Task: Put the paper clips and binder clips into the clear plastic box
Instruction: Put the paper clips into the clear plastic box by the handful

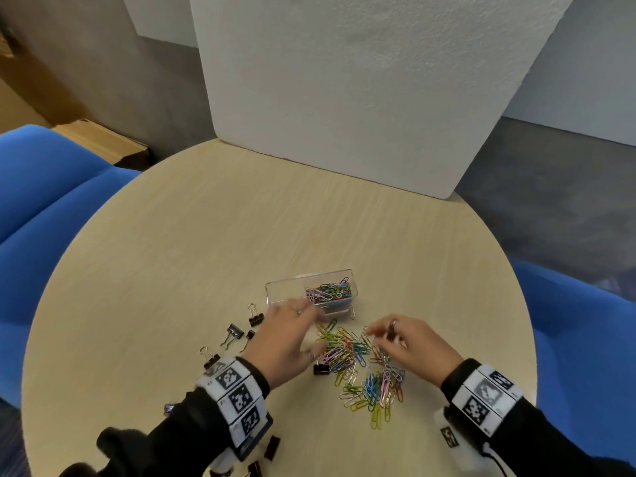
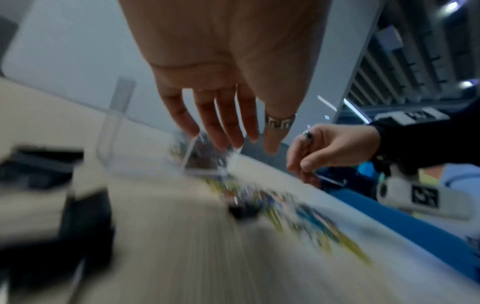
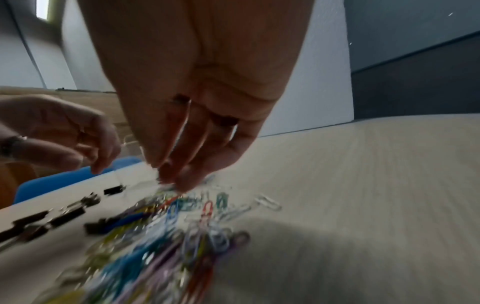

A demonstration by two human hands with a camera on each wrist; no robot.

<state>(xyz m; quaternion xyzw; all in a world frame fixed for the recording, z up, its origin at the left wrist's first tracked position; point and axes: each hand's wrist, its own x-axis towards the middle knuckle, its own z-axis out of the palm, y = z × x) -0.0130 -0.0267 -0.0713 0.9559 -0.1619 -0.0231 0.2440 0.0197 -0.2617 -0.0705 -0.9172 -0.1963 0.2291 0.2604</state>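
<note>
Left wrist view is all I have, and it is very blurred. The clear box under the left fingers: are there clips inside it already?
Observer: Yes. The head view shows the clear plastic box has two compartments. Coloured paper clips fill the right one, and the left one looks bare.
Operator: What are the dark shapes at my left edge?
Observer: Black binder clips. They lie on the table to the left of the left hand, and none is in the box.
Operator: Is much of the pile left?
Observer: Yes, a wide loose pile lies between the hands, with a stray binder clip at its left edge.
</note>
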